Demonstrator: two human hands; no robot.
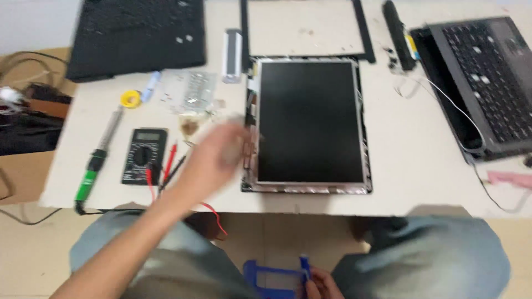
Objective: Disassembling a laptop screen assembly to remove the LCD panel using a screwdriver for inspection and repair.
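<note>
An electronics repair workshop, by the look of it: the pale counter (pixel 410 166) carries a stripped laptop screen panel (pixel 308 122), its loose black bezel (pixel 363 33) beyond, opened laptops far left (pixel 136 36) and right (pixel 482 83), a multimeter (pixel 143 156) with red probes (pixel 169 158), and a green-handled soldering iron (pixel 97 160) near left.

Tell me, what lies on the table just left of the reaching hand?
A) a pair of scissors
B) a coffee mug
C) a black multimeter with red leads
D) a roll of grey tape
C: the black multimeter with red leads lies just left of the blurred left hand.
</note>
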